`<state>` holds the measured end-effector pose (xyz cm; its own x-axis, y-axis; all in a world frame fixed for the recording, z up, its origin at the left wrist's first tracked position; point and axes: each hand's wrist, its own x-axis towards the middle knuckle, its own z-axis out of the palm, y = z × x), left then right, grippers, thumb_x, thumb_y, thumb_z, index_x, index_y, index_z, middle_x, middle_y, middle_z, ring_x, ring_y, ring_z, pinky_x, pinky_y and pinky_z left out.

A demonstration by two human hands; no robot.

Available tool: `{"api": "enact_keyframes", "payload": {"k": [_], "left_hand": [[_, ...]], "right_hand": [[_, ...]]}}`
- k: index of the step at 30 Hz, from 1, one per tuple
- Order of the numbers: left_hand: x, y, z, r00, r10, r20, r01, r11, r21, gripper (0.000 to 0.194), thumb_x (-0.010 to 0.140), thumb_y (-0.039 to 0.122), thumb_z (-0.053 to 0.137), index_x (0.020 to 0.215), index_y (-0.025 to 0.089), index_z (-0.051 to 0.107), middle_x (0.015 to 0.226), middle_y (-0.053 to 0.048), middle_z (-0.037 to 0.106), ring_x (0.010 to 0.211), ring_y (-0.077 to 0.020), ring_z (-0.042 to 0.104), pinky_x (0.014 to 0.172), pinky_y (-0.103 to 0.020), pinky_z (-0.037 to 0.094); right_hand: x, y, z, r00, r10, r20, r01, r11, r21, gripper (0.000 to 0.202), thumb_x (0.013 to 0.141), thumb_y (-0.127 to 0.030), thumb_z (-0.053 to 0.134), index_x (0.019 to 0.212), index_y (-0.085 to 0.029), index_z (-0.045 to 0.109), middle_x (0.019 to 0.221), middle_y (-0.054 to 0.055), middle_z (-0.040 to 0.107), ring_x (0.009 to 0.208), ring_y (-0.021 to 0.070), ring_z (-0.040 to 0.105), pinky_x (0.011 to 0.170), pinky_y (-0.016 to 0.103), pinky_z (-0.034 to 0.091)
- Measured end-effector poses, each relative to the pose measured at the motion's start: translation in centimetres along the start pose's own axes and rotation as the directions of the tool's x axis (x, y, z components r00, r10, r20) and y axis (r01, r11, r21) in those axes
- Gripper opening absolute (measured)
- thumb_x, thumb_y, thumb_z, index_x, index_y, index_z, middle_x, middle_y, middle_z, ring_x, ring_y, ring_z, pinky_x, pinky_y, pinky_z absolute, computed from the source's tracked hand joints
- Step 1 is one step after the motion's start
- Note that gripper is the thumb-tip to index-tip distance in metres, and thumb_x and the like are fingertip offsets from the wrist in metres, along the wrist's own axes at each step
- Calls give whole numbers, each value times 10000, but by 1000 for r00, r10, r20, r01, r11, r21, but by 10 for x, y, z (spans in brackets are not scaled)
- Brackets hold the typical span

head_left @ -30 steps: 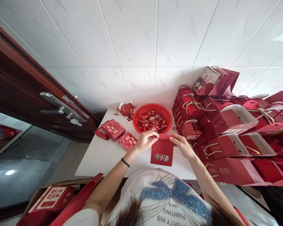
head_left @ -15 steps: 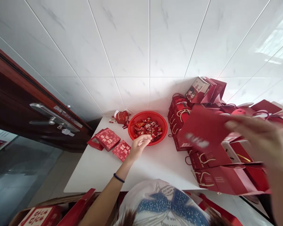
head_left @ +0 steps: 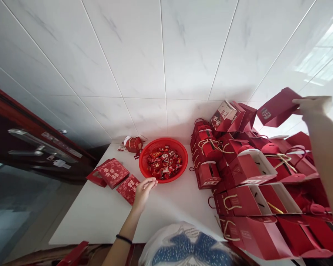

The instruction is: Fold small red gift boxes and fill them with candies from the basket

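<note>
held a red box (head_left: pixel 279 106) raised at the far right, well above the crowded gift boxes (head_left: pixel 242 168) and just beside the leaning paper bags (head_left: pixel 248 116). had the right grip (head_left: pixel 316 105) closed on its right-hand edge, thumb and fingers together. could not tell about contact between the box and the tiled wall (head_left: pixel 127 48). had the left grip (head_left: pixel 143 193) over the counter (head_left: pixel 166 210) with loosely curled fingers, just beside the near rim of a red basket (head_left: pixel 163 141). could not tell about anything pinched between those fingertips. had wrapped sweets (head_left: pixel 165 162) heaped inside the basket, two flowered packets (head_left: pixel 113 172) to its left, a small red jar (head_left: pixel 133 145) near the wall, and cord handles (head_left: pixel 233 202) sticking out from the gift boxes. wore a dark band (head_left: pixel 124 238) around the left wrist.
</note>
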<state>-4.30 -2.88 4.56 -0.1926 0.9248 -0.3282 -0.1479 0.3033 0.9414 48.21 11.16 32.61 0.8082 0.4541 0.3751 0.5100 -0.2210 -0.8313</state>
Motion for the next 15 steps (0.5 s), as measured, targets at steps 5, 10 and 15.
{"api": "enact_keyframes", "payload": {"k": [5, 10, 15], "left_hand": [[2, 0, -1, 993, -82, -89, 85, 996, 30, 476, 475, 480, 857, 819, 175, 734, 857, -107, 774, 876, -278, 741, 649, -299, 558], [5, -5, 0, 989, -98, -115, 100, 995, 16, 493, 437, 487, 871, 786, 170, 729, 811, -100, 770, 860, -277, 741, 710, -328, 566], [5, -8, 1, 992, -82, -94, 84, 996, 16, 429, 476, 443, 869, 776, 173, 724, 884, -110, 771, 923, -283, 733, 822, -377, 577]], "right_hand": [[-3, 16, 34, 971, 234, 43, -229, 968, -101, 418, 771, -322, 746, 724, 82, 651, 954, 346, 667, 968, 325, 701, 559, 340, 423], [2, 36, 47, 959, 275, 67, -263, 952, -156, 344, 815, -261, 704, 709, 62, 655, 937, 350, 668, 900, 264, 720, 555, 323, 402], [1, 44, 54, 948, 285, 140, -259, 949, -179, 324, 844, -192, 672, 917, 124, 667, 963, 327, 666, 760, 172, 688, 561, 323, 347]]}}
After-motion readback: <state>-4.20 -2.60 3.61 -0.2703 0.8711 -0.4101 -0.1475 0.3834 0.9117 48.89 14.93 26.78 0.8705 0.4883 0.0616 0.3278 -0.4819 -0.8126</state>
